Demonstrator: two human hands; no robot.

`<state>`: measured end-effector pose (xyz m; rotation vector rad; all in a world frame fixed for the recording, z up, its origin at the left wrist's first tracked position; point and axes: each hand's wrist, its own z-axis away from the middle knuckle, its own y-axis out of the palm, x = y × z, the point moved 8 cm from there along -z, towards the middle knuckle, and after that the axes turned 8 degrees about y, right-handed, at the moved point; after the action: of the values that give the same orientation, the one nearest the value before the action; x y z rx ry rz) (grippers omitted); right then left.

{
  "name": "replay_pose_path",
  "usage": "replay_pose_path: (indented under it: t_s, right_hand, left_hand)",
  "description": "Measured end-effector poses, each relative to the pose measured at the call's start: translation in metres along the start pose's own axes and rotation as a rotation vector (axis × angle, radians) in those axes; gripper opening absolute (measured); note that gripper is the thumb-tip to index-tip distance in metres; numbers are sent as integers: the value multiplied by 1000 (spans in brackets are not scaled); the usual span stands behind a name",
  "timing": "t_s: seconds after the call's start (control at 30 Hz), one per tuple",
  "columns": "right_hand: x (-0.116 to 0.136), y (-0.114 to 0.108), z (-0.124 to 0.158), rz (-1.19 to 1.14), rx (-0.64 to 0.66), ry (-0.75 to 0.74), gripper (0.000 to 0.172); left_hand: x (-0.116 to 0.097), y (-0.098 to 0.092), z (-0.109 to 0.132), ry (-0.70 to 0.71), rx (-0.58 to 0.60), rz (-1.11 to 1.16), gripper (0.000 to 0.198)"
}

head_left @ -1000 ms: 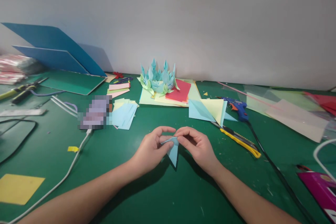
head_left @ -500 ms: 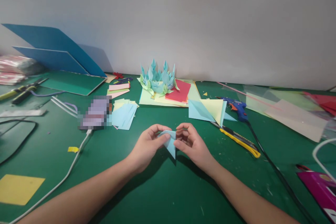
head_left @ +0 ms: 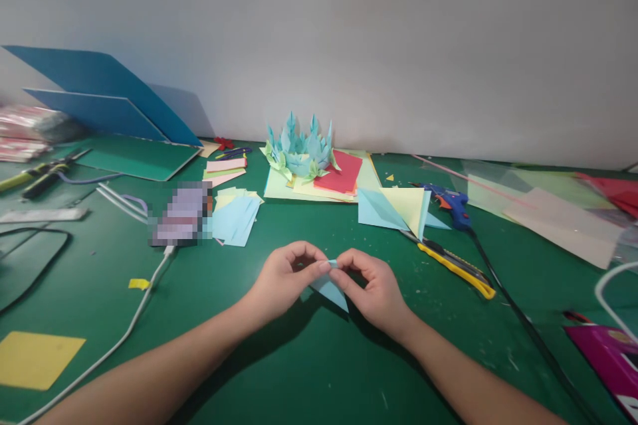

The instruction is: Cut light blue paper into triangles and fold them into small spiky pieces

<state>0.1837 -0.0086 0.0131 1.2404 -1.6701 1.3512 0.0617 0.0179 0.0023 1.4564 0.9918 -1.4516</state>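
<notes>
A small folded piece of light-blue paper (head_left: 329,293) is held between both hands above the green table, one pointed corner hanging down and to the right. My left hand (head_left: 294,275) pinches its upper edge between thumb and fingers. My right hand (head_left: 369,282) is closed too, thumb and fingertips pinching the same top edge close to the left thumb. Part of the paper is hidden behind the fingers. Farther back stands a blue and green folded-paper ring with upright points (head_left: 302,146), resting on sheets of coloured paper.
Loose blue slips (head_left: 236,219) lie left of centre beside a pixelated phone-like object (head_left: 182,216) with a white cable. On the right are folded sheets (head_left: 383,209), a yellow box cutter (head_left: 456,270) and a blue glue gun (head_left: 453,206) with a black cord. Blue boards (head_left: 100,116) lean at back left.
Both hands have come slightly lower and closer together. The right fingertips now pinch the paper's top edge, and its lower point has swung to the right.
</notes>
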Motion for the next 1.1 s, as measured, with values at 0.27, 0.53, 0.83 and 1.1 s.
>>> replay_pose_path:
  t_s: [0.27,0.53,0.83,1.1]
  right_hand:
    - [2,-1,2,17,-15,-13,15]
    - [-1,8,3,73,44,-20,15]
    - [-17,-1,-2,-115,-43,119,23]
    - [-11,-3,-2,-95,-70,60,14]
  left_hand:
    - [1,-1,-1,14,11,-3,20]
    - [-4,0,-1,47,8,-17,23]
    - [9,-10,-2,-74,-110,144,33]
    - [18,-3,-1,-161,-69,254,45]
